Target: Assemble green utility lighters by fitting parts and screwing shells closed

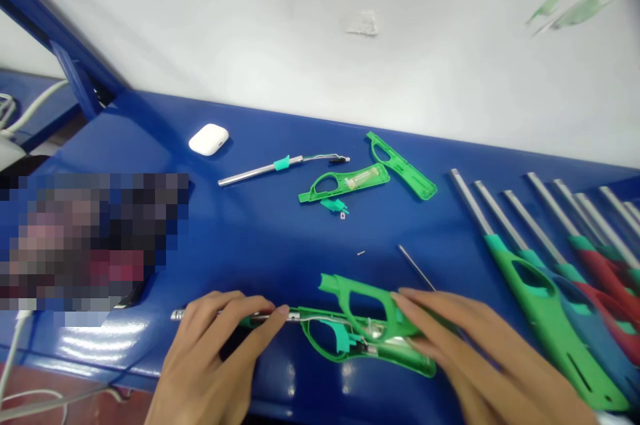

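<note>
My left hand [213, 345] is closed on the metal barrel [295, 317] of an opened utility lighter near the table's front edge. A green lower casing half [395, 359] lies there with a teal trigger [340, 333], a wire and a clear fuel tank showing. My right hand [455, 338] pinches the green upper casing half [360, 298], tilted and lifted apart from the lower one. Beyond that hand a thin metal rod [417, 268] points out; its other end is hidden.
Behind lie another barrel with wires [260, 172], two green casing halves [407, 175], a teal trigger [334, 205] and a tiny screw [361, 253]. Assembled lighters [555, 318] line the right. A white earbud case [209, 139] sits back left; a blurred patch [90, 245] covers the left.
</note>
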Available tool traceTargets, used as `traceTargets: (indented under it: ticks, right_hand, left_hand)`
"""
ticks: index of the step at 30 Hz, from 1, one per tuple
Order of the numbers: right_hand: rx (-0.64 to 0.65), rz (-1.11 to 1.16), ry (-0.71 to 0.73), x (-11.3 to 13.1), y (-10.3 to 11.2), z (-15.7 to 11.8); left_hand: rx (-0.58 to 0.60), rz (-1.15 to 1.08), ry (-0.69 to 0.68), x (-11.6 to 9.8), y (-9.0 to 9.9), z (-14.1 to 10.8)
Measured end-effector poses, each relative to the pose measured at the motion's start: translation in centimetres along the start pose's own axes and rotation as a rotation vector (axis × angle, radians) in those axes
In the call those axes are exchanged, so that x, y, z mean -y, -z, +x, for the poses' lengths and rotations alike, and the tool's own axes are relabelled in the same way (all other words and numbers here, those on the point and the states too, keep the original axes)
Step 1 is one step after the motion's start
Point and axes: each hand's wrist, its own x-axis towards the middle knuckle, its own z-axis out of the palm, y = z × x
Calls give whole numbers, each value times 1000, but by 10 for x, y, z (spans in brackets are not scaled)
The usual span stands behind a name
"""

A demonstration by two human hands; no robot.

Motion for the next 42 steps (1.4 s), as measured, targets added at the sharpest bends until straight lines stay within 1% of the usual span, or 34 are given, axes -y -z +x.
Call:
traceTargets:
  ticks: [3,6,11,15,20,24,27,32,34,37,40,42]
  right_hand:
    - [28,-35,59,1,-15,5]
    - [26,-93,103,-2,-24,5]
    - [8,-29,82,-2,-30,-1]
    - [49,6,44,-2,-31,-5]
    - [54,33,33,-4,-32,-5]
    - [78,156,13,-4,-33,-1]
    - [52,170,3,-2,-34,3]
    - [-46,204,-17,-1,-30,3]
    - [-38,235,-10,0,-26,1]
    - [15,293,-17,7,-21,-1]
    - [-10,311,-63,14,-21,1]
    - [-5,282,-36,14,-22,2]
  left_hand:
    - [28,-14,-22,1,-1,0]
    - [31,-38,-38,1,-4,2]
    - [12,-88,-17,-1,-6,7]
    - [15,-114,10,-4,-6,7]
    - [23,-92,-2,-4,-7,4]
    - [69,-59,-25,-2,-4,5]
    - [51,-43,-47,-2,-2,6]
    - [57,-20,-56,0,-3,4]
    - [59,-26,-42,0,-2,3]
    - [32,-43,-28,-2,-1,5]
    - [-20,-87,11,-6,-2,11]
    - [-51,-118,62,-8,-3,15]
